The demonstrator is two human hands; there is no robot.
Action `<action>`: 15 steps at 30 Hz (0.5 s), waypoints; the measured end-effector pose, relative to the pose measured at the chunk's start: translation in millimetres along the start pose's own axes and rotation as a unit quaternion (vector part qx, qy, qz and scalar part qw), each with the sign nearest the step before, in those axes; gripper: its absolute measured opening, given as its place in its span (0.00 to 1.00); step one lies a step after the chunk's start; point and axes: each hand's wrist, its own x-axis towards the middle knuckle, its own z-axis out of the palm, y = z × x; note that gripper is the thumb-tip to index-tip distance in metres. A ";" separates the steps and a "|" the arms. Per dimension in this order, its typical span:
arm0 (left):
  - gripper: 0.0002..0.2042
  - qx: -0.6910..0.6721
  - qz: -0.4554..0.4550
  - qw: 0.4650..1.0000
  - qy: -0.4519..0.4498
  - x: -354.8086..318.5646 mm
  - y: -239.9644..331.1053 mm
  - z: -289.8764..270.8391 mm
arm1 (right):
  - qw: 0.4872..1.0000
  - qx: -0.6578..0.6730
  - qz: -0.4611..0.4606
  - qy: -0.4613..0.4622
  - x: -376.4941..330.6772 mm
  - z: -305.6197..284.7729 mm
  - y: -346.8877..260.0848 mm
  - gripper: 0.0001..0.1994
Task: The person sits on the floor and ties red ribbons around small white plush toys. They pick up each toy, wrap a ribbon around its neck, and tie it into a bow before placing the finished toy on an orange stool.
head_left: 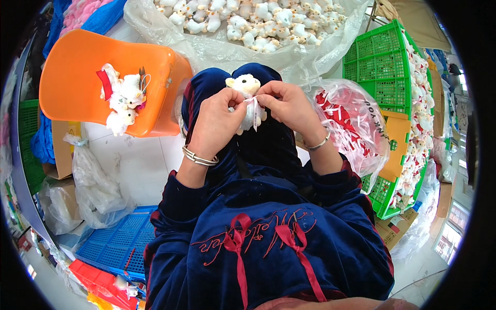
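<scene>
A small white plush animal with a cream head rests upright between my knees, facing away to the upper right. A pale ribbon is at its neck, and one end hangs down its body. My left hand is closed in a pinch on the ribbon at the toy's left side. From the other side, my right hand pinches the ribbon too, thumb and finger together just below the head. The ribbon's exact loop or knot is partly hidden by my fingers.
An orange chair at left bears several plush toys and a dark-tipped tool. Ahead lies a clear plastic sheet heaped with white plush toys. At right are a bag of red and white ribbons and a green crate of toys.
</scene>
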 end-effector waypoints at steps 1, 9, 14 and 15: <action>0.09 0.000 -0.014 1.000 -0.005 -0.6 2.3 -0.9 | 1.000 0.011 0.018 -0.013 1.1 -1.4 -2.4 0.07; 0.09 0.028 -0.039 0.998 -0.027 -5.1 23.4 -1.3 | 0.984 0.078 0.117 -0.112 10.4 -16.6 -16.5 0.05; 0.08 0.028 0.030 0.999 0.013 -7.0 12.7 15.4 | 0.977 0.051 0.180 -0.104 0.5 -14.1 -40.5 0.06; 0.08 0.038 0.031 0.999 0.014 -7.4 12.6 17.3 | 0.976 0.042 0.191 -0.100 -0.7 -13.9 -42.1 0.07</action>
